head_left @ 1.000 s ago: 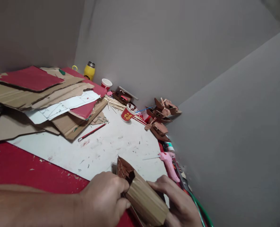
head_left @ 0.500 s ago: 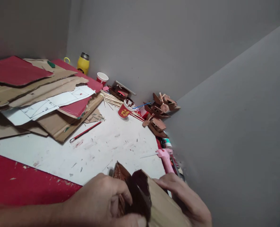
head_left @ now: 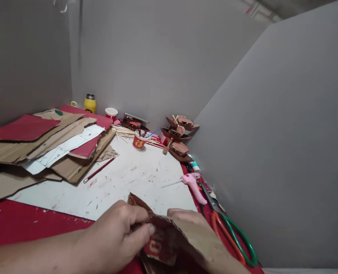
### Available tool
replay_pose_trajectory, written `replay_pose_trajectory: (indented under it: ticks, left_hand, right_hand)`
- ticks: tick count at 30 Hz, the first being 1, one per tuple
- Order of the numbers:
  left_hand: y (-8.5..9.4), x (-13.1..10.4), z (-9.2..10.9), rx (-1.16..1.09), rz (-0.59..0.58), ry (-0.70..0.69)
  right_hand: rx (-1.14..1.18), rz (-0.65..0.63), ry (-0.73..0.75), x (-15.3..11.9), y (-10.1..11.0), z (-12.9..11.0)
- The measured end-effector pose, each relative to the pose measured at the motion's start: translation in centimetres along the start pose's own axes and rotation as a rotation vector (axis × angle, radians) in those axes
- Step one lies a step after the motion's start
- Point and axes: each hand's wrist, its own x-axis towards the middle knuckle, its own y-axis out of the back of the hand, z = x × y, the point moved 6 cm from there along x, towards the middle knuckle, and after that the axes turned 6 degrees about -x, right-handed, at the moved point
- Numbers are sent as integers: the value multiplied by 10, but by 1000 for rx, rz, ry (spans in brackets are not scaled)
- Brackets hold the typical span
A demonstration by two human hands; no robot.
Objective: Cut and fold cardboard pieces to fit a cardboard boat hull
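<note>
My left hand (head_left: 119,230) pinches the edge of a folded brown cardboard piece (head_left: 164,243) at the bottom centre. The piece has a pointed dark brown tip (head_left: 134,201) and a red printed face with pale letters turned towards me. My right hand (head_left: 186,216) grips the same cardboard from its far side; several of its fingers and its thumb are hidden behind the sheet. Just right of the hands lie a pink glue gun (head_left: 195,188) and scissors (head_left: 228,234) with orange and green handles.
Stacked cardboard sheets (head_left: 72,171) cover the left, beside a red pencil (head_left: 99,170). A red paper cup (head_left: 139,142), thin wooden sticks (head_left: 123,132) and several small brown model boats (head_left: 180,150) stand at the back. A yellow bottle (head_left: 90,104) stands near the grey wall (head_left: 146,57).
The cardboard has turned in my hands, so its red printed face now shows. My right hand has shifted left behind it. The view has tilted upward, and the scissors have come into sight.
</note>
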Motion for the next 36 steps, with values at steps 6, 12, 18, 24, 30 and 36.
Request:
replay_pose_trajectory:
  ticks: [6,12,18,24,30,36]
  left_hand:
    - [-10,-10,17,339,80,-239]
    - [-10,3,8,147,138,-105]
    - [-15,10,20,-267,-162,89]
    - [-12,4,20,192,-50,-150]
    - [-13,8,18,83,-41,-117]
    - [-14,10,28,-23,-117,-48]
  right_hand:
    - [275,44,-27,-3,-8,-3]
    - [393,26,0,-2,-7,-3]
    - [438,-78,80,-3,-1,-8]
    - [374,-47,63,-3,-9,-2]
    - [362,-59,45,-3,-7,-4]
    - [345,-80,115,-6,-6,-15]
